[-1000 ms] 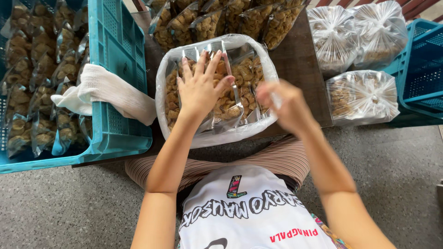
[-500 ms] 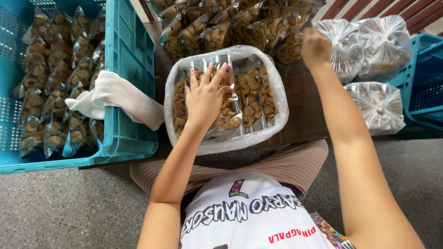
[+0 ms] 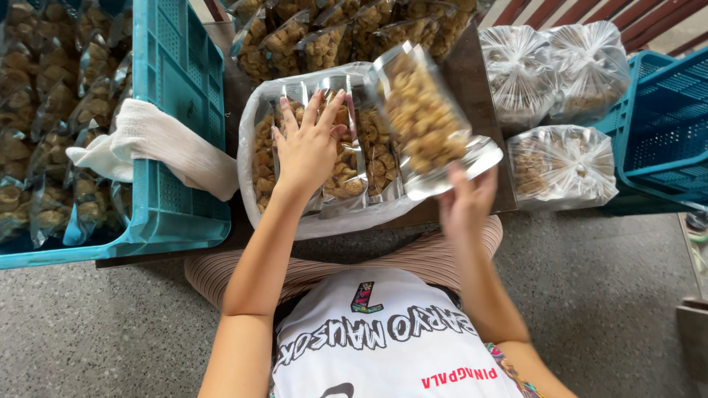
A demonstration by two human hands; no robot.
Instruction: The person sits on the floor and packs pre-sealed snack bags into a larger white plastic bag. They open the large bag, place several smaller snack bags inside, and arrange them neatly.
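My left hand (image 3: 308, 146) lies flat, fingers spread, on several clear snack pouches standing inside a large clear plastic bag (image 3: 251, 195) on the dark table. My right hand (image 3: 466, 203) grips the bottom edge of one clear pouch of brown fried snacks (image 3: 424, 118), held tilted above the right side of the big bag. More filled pouches (image 3: 324, 37) are piled at the back of the table.
A teal crate (image 3: 177, 110) full of snack pouches stands at the left, a white cloth (image 3: 158, 144) draped over its wall. Three tied clear bags (image 3: 560, 166) sit at the right beside a blue crate (image 3: 660, 125). Grey floor lies below.
My right hand reached up to the pile at the back, took hold of a pouch and brought it down toward the big bag. My left hand stayed on the pouches.
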